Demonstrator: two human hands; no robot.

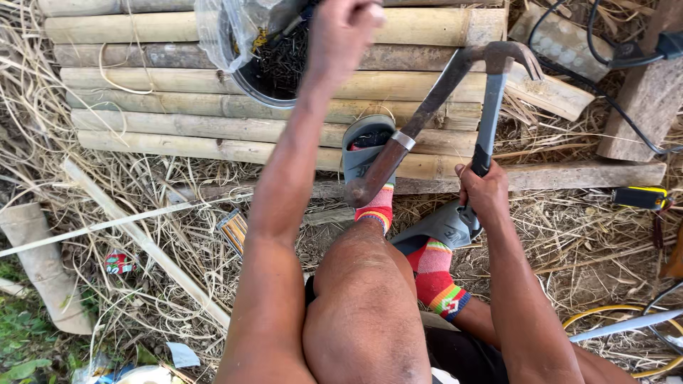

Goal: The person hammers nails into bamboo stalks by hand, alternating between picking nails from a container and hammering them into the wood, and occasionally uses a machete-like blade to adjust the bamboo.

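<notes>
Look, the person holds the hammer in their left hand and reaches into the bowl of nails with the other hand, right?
Not quite. The head view shows the hammer gripped in the right hand, not the left. It is the left hand that reaches up to the bowl of nails, above the bamboo poles.

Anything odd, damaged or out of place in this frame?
Yes: litter lies in the straw, a crushed red can and torn paper. The claw hammer in the right hand looks rusty. The left hand reaches over the nail bucket.
</notes>
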